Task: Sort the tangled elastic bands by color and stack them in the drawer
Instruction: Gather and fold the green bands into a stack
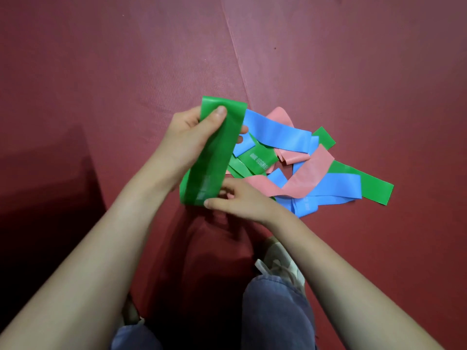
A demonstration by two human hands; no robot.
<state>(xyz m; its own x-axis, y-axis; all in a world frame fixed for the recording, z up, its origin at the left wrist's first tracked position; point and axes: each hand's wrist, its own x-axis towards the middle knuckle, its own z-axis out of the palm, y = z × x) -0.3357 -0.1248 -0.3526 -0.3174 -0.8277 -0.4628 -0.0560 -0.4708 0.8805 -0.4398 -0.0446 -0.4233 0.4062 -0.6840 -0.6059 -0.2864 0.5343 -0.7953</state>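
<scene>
L hand grips the top end of 1 green band. The thumb is pressed flat on the front face and the fingers wrap round behind, with tips showing past the band's edge at 3 o'clock. R hand pinches the same band's bottom end, thumb along the lower fold and fingers curled onto it. So both hands are closed on that 1 band, which is held off the floor and runs from approx 12 o'clock down to 7 o'clock, doubled flat, with pale lettering near the bottom.

Count: 2 hands, 1 band held, 1 pile. The pile has 3 colours, green, blue and pink. The strips cross over and under each other, so I can't tell the no. of bands per colour.

L forearm comes in from 7 o'clock, wrist bent toward the band. R forearm comes in from 5 o'clock, the hand lower and nearer me.

The pile lies on the red mat at 3–4 o'clock of the held band, its near edge touching my R hand. A mat seam runs off to 12 o'clock. 1 pale shoe and the jeans sit at 6 o'clock.
</scene>
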